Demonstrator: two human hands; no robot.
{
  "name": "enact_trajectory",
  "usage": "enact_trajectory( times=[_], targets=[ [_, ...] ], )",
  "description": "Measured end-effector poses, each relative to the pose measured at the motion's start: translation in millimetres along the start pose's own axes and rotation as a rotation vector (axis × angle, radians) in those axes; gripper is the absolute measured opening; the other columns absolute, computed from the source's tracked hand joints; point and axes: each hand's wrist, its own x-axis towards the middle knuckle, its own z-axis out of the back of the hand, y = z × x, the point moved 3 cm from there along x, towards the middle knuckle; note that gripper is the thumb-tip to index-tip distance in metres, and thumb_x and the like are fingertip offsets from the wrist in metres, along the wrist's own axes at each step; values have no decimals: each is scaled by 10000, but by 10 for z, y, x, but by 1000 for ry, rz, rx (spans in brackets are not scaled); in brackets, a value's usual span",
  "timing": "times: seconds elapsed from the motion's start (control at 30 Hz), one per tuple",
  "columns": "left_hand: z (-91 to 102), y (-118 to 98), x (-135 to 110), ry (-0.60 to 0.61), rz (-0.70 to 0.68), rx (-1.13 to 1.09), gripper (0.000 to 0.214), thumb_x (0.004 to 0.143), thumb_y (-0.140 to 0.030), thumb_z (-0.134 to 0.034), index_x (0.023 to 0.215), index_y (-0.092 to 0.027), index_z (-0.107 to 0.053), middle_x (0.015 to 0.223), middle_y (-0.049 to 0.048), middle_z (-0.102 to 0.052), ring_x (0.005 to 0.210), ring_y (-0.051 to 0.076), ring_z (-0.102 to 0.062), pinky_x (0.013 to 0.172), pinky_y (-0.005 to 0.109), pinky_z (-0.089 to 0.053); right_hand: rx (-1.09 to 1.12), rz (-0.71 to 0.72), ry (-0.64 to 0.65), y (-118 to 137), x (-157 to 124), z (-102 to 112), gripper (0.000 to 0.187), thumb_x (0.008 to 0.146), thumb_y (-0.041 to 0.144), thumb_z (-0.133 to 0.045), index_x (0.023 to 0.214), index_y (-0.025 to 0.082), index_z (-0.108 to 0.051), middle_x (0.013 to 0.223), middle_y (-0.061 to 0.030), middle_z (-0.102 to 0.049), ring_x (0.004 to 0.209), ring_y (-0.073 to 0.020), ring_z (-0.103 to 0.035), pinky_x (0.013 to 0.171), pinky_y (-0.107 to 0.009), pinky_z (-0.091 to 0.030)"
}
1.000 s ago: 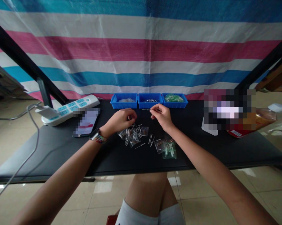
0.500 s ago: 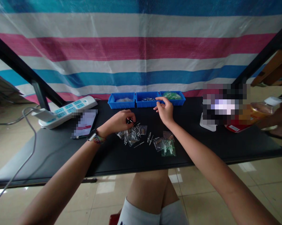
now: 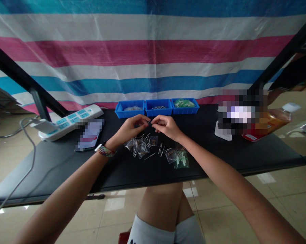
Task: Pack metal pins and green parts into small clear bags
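Black table [image 3: 219, 152], striped tarp [image 3: 153, 51]; left hand [image 3: 129, 130], right hand [image 3: 167, 126], fingers [image 3: 145, 119] pinched on tiny pin [image 3: 150, 122].

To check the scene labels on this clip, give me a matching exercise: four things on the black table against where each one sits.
Things:
1. power strip
2. blue bins
3. small clear bags
4. bottle

Places:
A. back edge, centre, in a row
B. far right end
C. left end, with a cable running off
D. middle, in a loose pile

Pairs: 1-C; 2-A; 3-D; 4-B
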Motion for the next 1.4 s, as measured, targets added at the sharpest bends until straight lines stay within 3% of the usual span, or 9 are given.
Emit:
enact_trajectory(
  times=[0.1,0.4,0.53,0.7,0.93,1.4],
  targets=[
    [-20,4,-8,-10,-8,-38,326,976,-402,-735,1211,-177,-723,1025,80,-767,933,202,-715,851,319,-563,26,1,52,31,-22,-55,181,839,346,-785,923,186,-775,842,-32,-757,677,-157,-694,634,-287,-579],
    [-25,-26,-10,-144,8,-254,292,873,-417,-877,906,-176,-714,1071,111,-802,1064,256,-755,1014,417,-583,112,7,-21,-4,4,-34,212,791,312,-848,923,195,-730,834,-2,-720,699,-145,-701,602,-252,-565],
    [-14,-58,11,-208,-39,-263,318,797,-423,-938,821,-178,-736,1036,103,-805,1039,256,-759,981,404,-598,134,5,-50,-14,4,-45,258,760,331,-879,908,193,-721,859,-3,-714,702,-144,-711,583,-246,-581],
    [7,-55,2,-234,23,-240,357,792,-481,-933,875,-181,-758,964,87,-815,934,243,-770,905,393,-615,217,-22,-62,5,-8,-45,329,759,414,-897,902,194,-699,845,3,-698,656,-156,-733,601,-296,-645],
    [-14,-75,-18,-207,38,-184,305,830,-438,-904,902,-173,-773,910,72,-789,860,203,-736,824,332,-583,234,-4,-102,8,7,4,338,772,445,-894,866,195,-687,726,29,-672,612,-131,-685,610,-282,-636],
    [32,-40,-9,-228,-16,-40,283,853,-449,-869,920,-193,-768,957,74,-781,917,226,-725,860,351,-568,236,-38,-169,-28,23,53,489,770,642,-875,822,195,-684,738,1,-703,568,-118,-640,550,-262,-582]
  ],
)
